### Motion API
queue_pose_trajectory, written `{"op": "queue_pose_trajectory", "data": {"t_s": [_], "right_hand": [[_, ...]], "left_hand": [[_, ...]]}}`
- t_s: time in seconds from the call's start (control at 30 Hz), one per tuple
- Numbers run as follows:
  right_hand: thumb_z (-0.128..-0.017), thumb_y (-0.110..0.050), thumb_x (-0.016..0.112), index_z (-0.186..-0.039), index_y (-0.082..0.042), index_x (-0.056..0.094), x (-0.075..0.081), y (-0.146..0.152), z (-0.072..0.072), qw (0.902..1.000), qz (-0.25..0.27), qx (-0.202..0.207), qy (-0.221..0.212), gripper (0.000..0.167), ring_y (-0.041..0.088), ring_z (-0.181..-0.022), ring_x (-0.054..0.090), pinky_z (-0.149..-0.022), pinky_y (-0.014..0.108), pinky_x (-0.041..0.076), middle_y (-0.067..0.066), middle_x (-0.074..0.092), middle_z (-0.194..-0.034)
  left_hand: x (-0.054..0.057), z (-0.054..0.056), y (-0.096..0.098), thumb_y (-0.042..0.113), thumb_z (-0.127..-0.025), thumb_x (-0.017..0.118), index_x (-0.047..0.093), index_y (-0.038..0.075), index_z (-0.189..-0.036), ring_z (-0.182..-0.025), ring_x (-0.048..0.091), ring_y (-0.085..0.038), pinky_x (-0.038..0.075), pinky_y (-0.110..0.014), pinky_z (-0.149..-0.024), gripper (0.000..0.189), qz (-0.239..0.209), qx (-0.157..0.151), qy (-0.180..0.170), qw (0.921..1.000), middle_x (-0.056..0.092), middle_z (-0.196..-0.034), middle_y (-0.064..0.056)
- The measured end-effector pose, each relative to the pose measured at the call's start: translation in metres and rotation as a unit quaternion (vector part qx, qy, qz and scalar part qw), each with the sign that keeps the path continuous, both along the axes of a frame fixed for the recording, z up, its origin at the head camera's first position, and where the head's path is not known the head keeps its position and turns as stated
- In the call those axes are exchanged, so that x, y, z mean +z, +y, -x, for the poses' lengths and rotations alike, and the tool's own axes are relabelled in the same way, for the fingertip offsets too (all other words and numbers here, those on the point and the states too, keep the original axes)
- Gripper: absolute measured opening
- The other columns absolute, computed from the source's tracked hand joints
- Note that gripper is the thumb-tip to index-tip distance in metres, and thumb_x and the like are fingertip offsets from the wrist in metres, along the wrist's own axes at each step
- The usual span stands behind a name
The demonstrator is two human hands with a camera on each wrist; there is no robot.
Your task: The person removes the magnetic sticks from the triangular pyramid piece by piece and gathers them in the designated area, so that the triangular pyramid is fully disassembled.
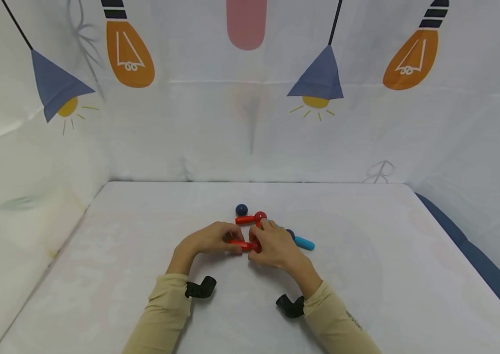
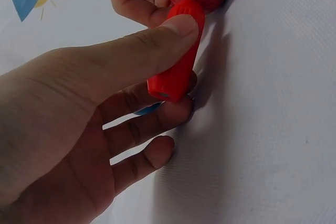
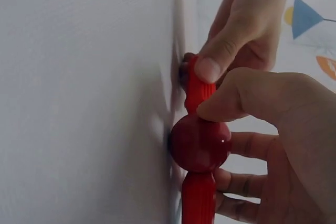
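Note:
My left hand (image 1: 216, 239) pinches a short red rod (image 2: 181, 59) between thumb and fingers. One end of that rod meets a glossy dark red ball (image 3: 200, 143). My right hand (image 1: 276, 248) grips this ball, its thumb at the joint between ball and rod, fingers behind. On the ball's opposite side a second red rod (image 3: 198, 198) lies in line with the first, visible in the right wrist view. Beyond the hands in the head view are another red rod (image 1: 245, 220), a red ball (image 1: 260, 215) and a dark blue ball (image 1: 241, 210).
Right of my right hand, a light blue rod (image 1: 305, 243) lies against a dark ball (image 1: 291, 233), partly covered by the hand. The white table (image 1: 143, 206) ends at a white cloth backdrop (image 1: 205, 123) printed with lamps and bulbs.

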State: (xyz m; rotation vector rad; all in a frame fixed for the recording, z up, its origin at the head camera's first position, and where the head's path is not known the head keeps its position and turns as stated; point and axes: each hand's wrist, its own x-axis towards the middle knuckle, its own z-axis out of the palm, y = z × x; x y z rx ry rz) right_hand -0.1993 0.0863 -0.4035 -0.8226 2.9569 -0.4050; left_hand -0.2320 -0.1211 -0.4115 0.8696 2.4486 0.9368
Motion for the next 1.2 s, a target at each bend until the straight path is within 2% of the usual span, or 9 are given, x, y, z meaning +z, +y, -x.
{"op": "queue_pose_trajectory", "data": {"t_s": [0.27,0.37,0.43,0.57,0.67,0.8,0.93,1.07,1.2], "right_hand": [[-0.075,-0.029,0.068,-0.094,-0.022,0.055,-0.001,0.002,0.003,0.9997,0.004,-0.01,-0.022,0.024,0.014,-0.08,0.043,-0.065,0.029,0.039,-0.001,0.045,-0.088],[-0.077,-0.027,0.068,-0.095,-0.021,0.056,0.002,0.005,0.004,0.9993,0.002,-0.016,-0.035,0.022,0.014,-0.08,0.045,-0.065,0.029,0.04,0.0,0.047,-0.089],[-0.079,-0.027,0.068,-0.097,-0.021,0.057,0.004,0.008,0.005,0.9987,-0.001,-0.02,-0.047,0.022,0.014,-0.081,0.046,-0.066,0.029,0.042,0.0,0.048,-0.091],[-0.082,-0.028,0.069,-0.101,-0.021,0.059,0.01,0.011,0.004,0.9972,0.002,-0.014,-0.073,0.023,0.015,-0.083,0.049,-0.069,0.031,0.046,0.001,0.051,-0.093],[-0.082,-0.027,0.07,-0.101,-0.019,0.06,0.014,0.014,0.003,0.996,0.008,-0.005,-0.089,0.023,0.015,-0.083,0.049,-0.07,0.032,0.045,0.001,0.051,-0.092],[-0.083,-0.026,0.068,-0.099,-0.019,0.061,0.018,0.017,0.001,0.9938,0.011,0.008,-0.11,0.018,0.013,-0.079,0.047,-0.066,0.028,0.042,-0.001,0.048,-0.087],[-0.085,-0.025,0.066,-0.096,-0.02,0.062,0.022,0.02,0.001,0.9907,0.02,0.025,-0.132,0.012,0.01,-0.077,0.047,-0.065,0.026,0.04,-0.003,0.047,-0.084],[-0.088,-0.025,0.063,-0.097,-0.02,0.063,0.027,0.025,0.004,0.986,0.035,0.039,-0.158,0.01,0.01,-0.078,0.048,-0.068,0.026,0.042,-0.005,0.051,-0.085],[-0.091,-0.023,0.06,-0.104,-0.015,0.062,0.028,0.033,0.011,0.9832,0.079,0.026,-0.162,0.015,0.012,-0.083,0.051,-0.072,0.028,0.045,-0.004,0.056,-0.089]], "left_hand": [[0.008,-0.004,-0.002,0.021,-0.081,0.075,0.067,0.019,-0.089,-0.077,0.055,-0.01,0.045,-0.023,-0.071,0.012,0.027,-0.017,0.006,0.9995,0.063,-0.085,0.008],[0.01,-0.003,-0.009,0.021,-0.08,0.075,0.069,0.02,-0.09,-0.079,0.055,-0.01,0.046,-0.025,-0.072,0.012,0.041,-0.009,0.015,0.999,0.063,-0.088,0.008],[0.008,-0.001,-0.018,0.023,-0.081,0.075,0.069,0.021,-0.092,-0.082,0.054,-0.011,0.045,-0.026,-0.074,0.013,0.047,0.011,0.022,0.9986,0.063,-0.09,0.008],[0.005,0.003,-0.039,0.025,-0.082,0.074,0.07,0.02,-0.098,-0.084,0.053,-0.012,0.045,-0.027,-0.075,0.018,0.041,0.076,0.041,0.9954,0.062,-0.092,0.006],[0.003,0.006,-0.054,0.025,-0.083,0.073,0.069,0.019,-0.104,-0.086,0.053,-0.014,0.044,-0.027,-0.074,0.022,0.031,0.128,0.063,0.9893,0.062,-0.094,0.004],[-0.001,0.008,-0.067,0.022,-0.085,0.071,0.067,0.016,-0.109,-0.089,0.052,-0.018,0.042,-0.029,-0.074,0.025,0.021,0.176,0.093,0.9798,0.059,-0.098,0.0],[-0.006,0.011,-0.072,0.019,-0.085,0.07,0.067,0.012,-0.11,-0.09,0.054,-0.021,0.044,-0.035,-0.077,0.026,0.015,0.185,0.119,0.9754,0.059,-0.098,-0.004],[-0.014,0.015,-0.071,0.018,-0.085,0.07,0.067,0.011,-0.11,-0.089,0.056,-0.023,0.046,-0.038,-0.076,0.025,0.03,0.193,0.153,0.9688,0.06,-0.098,-0.008],[-0.02,0.018,-0.069,0.019,-0.085,0.069,0.066,0.013,-0.11,-0.089,0.054,-0.024,0.046,-0.04,-0.074,0.026,0.049,0.214,0.16,0.9624,0.059,-0.1,-0.008]]}}
